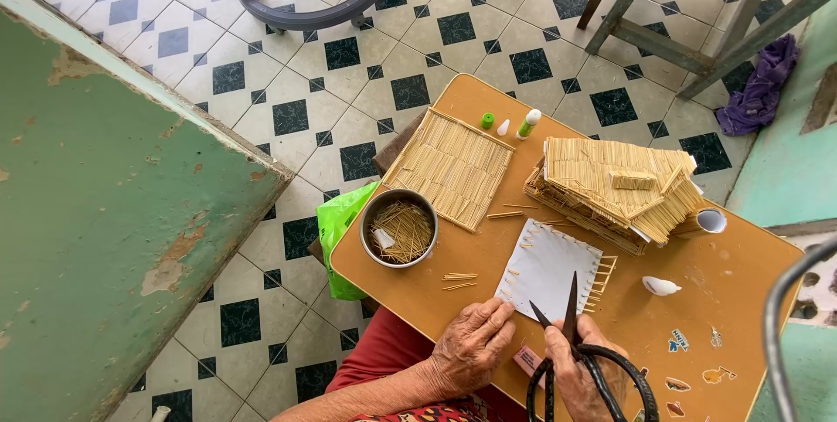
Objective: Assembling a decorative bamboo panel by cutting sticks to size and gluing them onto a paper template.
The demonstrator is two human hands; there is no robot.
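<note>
Done: stick house (pixel 619 191) and flat stick panel (pixel 452 166) on worktop (pixel 724 291) | In hand: white card (pixel 547 267), sticks along its edges only | Left hand (pixel 473 343) curled at card's near corner, contents unclear | Right hand (pixel 582 370) gripping open scissors (pixel 571 335) | Spare sticks in bowl (pixel 399 228)

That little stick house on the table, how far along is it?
The stick house already has walls and a roof, and a flat stick panel lies finished beside it. In hand: the left hand steadies a white card edged with sticks on some sides while the right hand holds scissors. Its middle remains bare; loose sticks wait in the bowl.
</note>
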